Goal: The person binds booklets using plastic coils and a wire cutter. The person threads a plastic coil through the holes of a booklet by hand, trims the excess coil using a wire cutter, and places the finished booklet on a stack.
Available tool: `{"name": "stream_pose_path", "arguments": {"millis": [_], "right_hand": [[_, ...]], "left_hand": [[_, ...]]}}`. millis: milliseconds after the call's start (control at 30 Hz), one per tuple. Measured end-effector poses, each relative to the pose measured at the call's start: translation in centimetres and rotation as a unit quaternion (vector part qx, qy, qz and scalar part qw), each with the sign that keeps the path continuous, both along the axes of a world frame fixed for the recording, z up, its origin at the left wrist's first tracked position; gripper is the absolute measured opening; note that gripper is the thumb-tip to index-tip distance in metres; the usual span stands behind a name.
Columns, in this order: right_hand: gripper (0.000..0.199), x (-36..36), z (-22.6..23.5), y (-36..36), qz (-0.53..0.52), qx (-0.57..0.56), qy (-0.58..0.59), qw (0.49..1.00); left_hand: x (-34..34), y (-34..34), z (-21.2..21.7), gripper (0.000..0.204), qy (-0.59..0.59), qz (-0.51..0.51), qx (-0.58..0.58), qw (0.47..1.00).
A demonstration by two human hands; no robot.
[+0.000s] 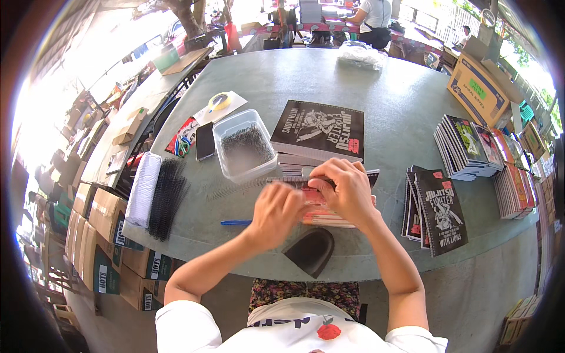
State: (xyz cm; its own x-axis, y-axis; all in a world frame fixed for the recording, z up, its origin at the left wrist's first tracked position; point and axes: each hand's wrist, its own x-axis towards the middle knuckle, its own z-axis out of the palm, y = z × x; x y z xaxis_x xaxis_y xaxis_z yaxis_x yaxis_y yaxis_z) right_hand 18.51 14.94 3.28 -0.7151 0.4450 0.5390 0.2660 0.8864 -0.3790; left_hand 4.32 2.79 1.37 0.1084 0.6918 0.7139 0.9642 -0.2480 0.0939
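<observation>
My left hand is closed, its fingers curled at the left end of a small stack of notebooks. A thin dark spiral coil runs out leftward past those fingers, its length blurred. My right hand grips the top notebook along its upper edge, thumb and fingers bent over it; the palm and fingers partly hide its cover. Just behind the hands lies a taller stack of black-covered spiral notebooks. A clear plastic tub holding many loose black coils stands left of that stack.
A dark curved block and blue pen lie near the table's front edge. Leftward are a phone, scissors, tape roll, black coils and a white roll. Bound notebooks stand right.
</observation>
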Motion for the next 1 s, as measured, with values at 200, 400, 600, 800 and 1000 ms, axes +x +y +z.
{"name": "stream_pose_path", "arguments": {"millis": [200, 400, 600, 800, 1000], "right_hand": [[0.017, -0.4, -0.7, 0.1, -0.037, -0.032, 0.036, 0.998], [0.013, -0.2, -0.6, -0.4, -0.077, 0.017, 0.097, 0.992], [0.007, 2.6, -1.2, 1.0, -0.115, -0.004, 0.061, 0.991], [0.004, 2.3, -1.1, 1.2, -0.091, -0.016, 0.075, 0.993], [0.008, 2.4, -0.9, 0.7, -0.085, -0.016, 0.067, 0.994]], "left_hand": [[2.3, -1.6, -8.3, 0.037, -0.102, -0.027, -0.261, 0.959], [2.6, -1.2, -8.6, 0.053, -0.233, -0.071, -0.37, 0.896], [0.1, -0.7, 3.5, 0.023, -0.322, 0.032, -0.039, 0.945], [0.2, 1.2, 3.6, 0.026, -0.146, -0.004, 0.036, 0.989], [1.0, 1.6, 2.4, 0.019, -0.132, -0.043, -0.052, 0.989]]}}
